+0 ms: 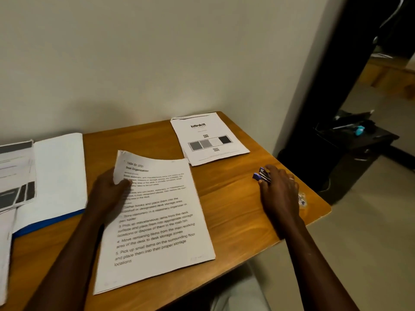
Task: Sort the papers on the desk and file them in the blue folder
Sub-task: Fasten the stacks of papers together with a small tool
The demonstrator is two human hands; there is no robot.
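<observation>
The left hand [107, 194] pinches the curled far corner of the printed stack [157, 221], which lies mid-surface [235, 212] near the front edge. The blue folder [49, 221] lies open at the left edge. Near the right edge the right hand [278, 191] has its fingers clenched on a stapler [260, 175]. Blinkit sheets [208, 138] fill the far right corner.

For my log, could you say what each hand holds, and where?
Left hand: printed sheets, upper left edge. Right hand: blue stapler, fingers over its right end.

Bare desk [229, 198] lies open between the task sheet [157, 221] and the stapler [260, 175]
</observation>
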